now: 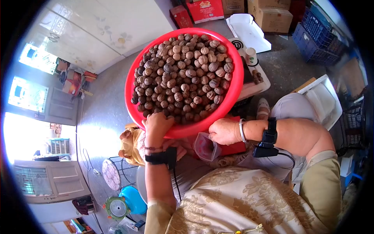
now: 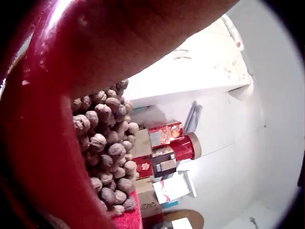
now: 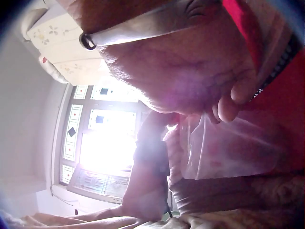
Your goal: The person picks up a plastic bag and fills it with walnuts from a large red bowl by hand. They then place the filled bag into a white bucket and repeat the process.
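Note:
A large red basin (image 1: 238, 78) is heaped with walnuts (image 1: 187, 74). My left hand (image 1: 157, 124) reaches over the near left rim, its fingers at the walnuts there. I cannot tell whether those fingers grip a walnut. In the left wrist view, the basin's red wall (image 2: 43, 129) and the walnuts (image 2: 107, 152) show below the hand. My right hand (image 1: 226, 132) is just below the near right rim, with curled fingers (image 3: 228, 109) pinching the top edge of a clear plastic bag (image 1: 206, 147). The bag (image 3: 224, 148) hangs in folds below those fingers.
A white foam tray (image 1: 257, 87) with a paper cup (image 1: 251, 57) and a few walnuts lies right of the basin. Blue crates (image 1: 311, 43) and cardboard boxes (image 1: 274, 20) stand behind. A tan animal (image 1: 131, 148) and a round stool (image 1: 112, 174) are at the left.

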A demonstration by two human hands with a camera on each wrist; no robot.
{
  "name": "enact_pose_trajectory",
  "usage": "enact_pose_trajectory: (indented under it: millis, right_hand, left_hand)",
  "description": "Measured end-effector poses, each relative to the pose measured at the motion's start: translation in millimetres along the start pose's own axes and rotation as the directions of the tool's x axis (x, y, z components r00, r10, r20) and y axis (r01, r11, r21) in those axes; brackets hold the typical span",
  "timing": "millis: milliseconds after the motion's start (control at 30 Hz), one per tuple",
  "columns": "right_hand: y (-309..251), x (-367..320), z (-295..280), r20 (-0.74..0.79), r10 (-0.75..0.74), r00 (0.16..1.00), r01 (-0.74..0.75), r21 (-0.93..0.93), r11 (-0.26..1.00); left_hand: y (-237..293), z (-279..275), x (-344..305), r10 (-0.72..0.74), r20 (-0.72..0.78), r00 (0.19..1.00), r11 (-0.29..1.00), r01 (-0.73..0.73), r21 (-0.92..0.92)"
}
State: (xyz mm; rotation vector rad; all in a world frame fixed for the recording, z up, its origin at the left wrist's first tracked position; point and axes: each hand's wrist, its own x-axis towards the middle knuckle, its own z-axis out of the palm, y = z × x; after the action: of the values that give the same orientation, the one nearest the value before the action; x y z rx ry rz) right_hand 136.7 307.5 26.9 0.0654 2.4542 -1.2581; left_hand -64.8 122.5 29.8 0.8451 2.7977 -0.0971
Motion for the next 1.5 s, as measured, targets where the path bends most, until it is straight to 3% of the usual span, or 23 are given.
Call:
enact_pose_trajectory:
  millis: [33,67,100,167,267,300,367,600,667,733,800,833,900,967,1033,1167,1333,1500]
  right_hand:
    - [-4.1,-1.7,-3.3,0.083,0.091,0.992,-0.095,0.047,0.994]
    - [-1.5,-1.0,-1.3,0.083,0.091,0.992,-0.096,0.047,0.994]
    - [2.2,0.6,2.2,0.052,0.055,0.997,-0.058,0.047,0.997]
    - [4.7,0.7,5.7,0.024,0.019,1.000,-0.020,0.046,0.999]
    - [3.4,0.0,4.9,-0.027,-0.036,0.999,0.037,0.032,0.999]
    - [3.9,1.4,4.3,0.002,-0.023,1.000,0.023,-0.002,1.000]
    - [4.8,3.4,5.2,0.031,-0.010,0.999,0.011,-0.036,0.999]
    - [-1.3,-0.3,1.0,0.039,0.037,0.999,-0.036,-0.020,0.999]
    - [-6.9,-4.6,-3.1,0.033,0.049,0.998,-0.049,-0.001,0.999]
    - [-11.9,-9.2,-7.7,0.031,0.020,0.999,-0.021,0.026,0.999]
    - [-6.4,-6.0,-3.1,0.024,0.017,1.000,-0.017,-0.002,1.000]
    - [-4.7,-4.8,-1.4,0.019,0.016,1.000,-0.015,-0.030,0.999]
    - [-7.8,-5.1,-2.1,0.042,0.052,0.998,-0.052,-0.022,0.998]
    - [-6.1,-2.8,0.5,0.063,0.087,0.994,-0.086,-0.016,0.996]
    - [5.7,3.4,8.8,-0.006,0.004,1.000,-0.004,-0.074,0.997]
    - [9.1,3.7,11.2,-0.036,-0.061,0.998,0.059,-0.054,0.997]
    - [6.1,1.9,9.3,-0.034,-0.048,0.998,0.047,-0.030,0.998]
    - [6.4,5.8,10.5,0.012,-0.015,1.000,0.015,-0.025,1.000]
  left_hand:
    - [1.0,-7.3,-9.8,0.027,-0.058,0.998,0.995,-0.032,-0.092]
    - [1.9,-14.1,-19.5,0.047,-0.118,0.992,0.981,-0.068,-0.181]
    - [1.6,-16.7,-27.2,0.048,-0.117,0.992,0.981,-0.068,-0.181]
    - [0.6,-19.1,-43.8,0.108,-0.304,0.947,0.866,-0.239,-0.439]
    - [5.7,-27.5,-71.7,0.194,-0.327,0.925,0.765,-0.351,-0.540]
    - [8.7,-32.8,-78.6,0.193,-0.327,0.925,0.765,-0.350,-0.540]
    - [14.2,-40.3,-90.0,0.328,-0.323,0.888,0.708,-0.458,-0.538]
    - [32.0,-36.7,-112.0,0.390,-0.299,0.871,0.657,-0.491,-0.572]
    - [37.8,-43.9,-116.4,0.492,-0.253,0.833,0.694,-0.550,-0.465]
    - [32.6,-36.6,-113.5,0.466,-0.244,0.851,0.696,-0.523,-0.492]
    - [17.7,-23.6,-103.1,0.488,-0.343,0.803,0.751,-0.586,-0.305]
    - [12.9,-22.2,-99.5,0.488,-0.344,0.802,0.751,-0.587,-0.303]
    - [4.6,-22.7,-91.0,0.237,-0.426,0.873,0.834,-0.407,-0.371]
    - [-3.8,-24.2,-79.6,0.192,-0.449,0.873,0.873,-0.361,-0.328]
    - [-14.6,-21.5,-63.6,0.110,-0.467,0.877,0.910,-0.279,-0.308]
    - [-27.5,-8.7,-30.6,0.069,-0.499,0.864,0.947,-0.215,-0.240]
    - [-34.8,2.7,4.9,-0.014,-0.344,0.939,0.992,-0.029,-0.121]
    - [-37.8,14.2,21.0,0.044,-0.314,0.948,0.995,-0.069,-0.070]
